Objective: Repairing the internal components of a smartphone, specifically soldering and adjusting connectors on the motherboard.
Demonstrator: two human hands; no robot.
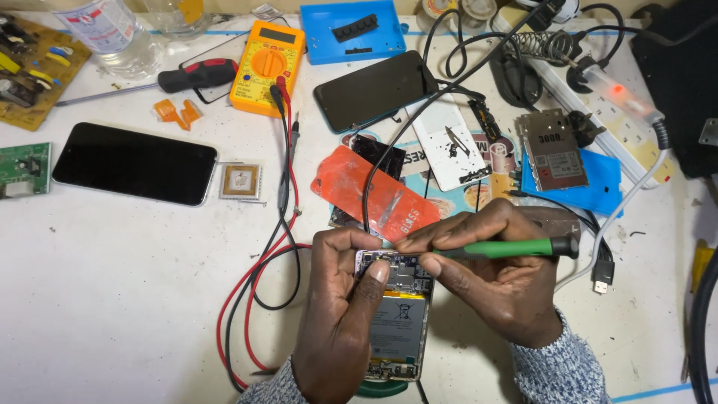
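Head cam, looking down: opened phone (395,314) is lying back-off on the white desk (120,299), battery and circuit board showing, near the bottom edge of the pic. Left hand (340,307) is gripping the opened phone along its left side, thumb pressing across the top of the battery. Right hand (499,277) is clenching a green-handled screwdriver (508,248) w/ its tip down on the board at the phone's upper end; fingers are pinching the shaft close to the tip.

Everything else, relative to the opened phone: just above it an orange-red film strip (378,191) is lying over a small dark panel, w/ a black cable crossing it. Above-left, a yellow multimeter (265,67) is sitting w/ red & black probe leads (258,299) looping down past the phone's left side. Far left, a black phone (134,164) is resting screen up, w/ a small square part (241,182) just beside it. Straight above, another dark phone (374,90) is lying under a blue tray (351,30). Above-right, a white back cover (452,146), a metal-framed part on a blue pad (598,187), and a white power strip (621,112) w/ a lit red switch. Red-and-black screwdriver (187,76) is lying left of the multimeter.
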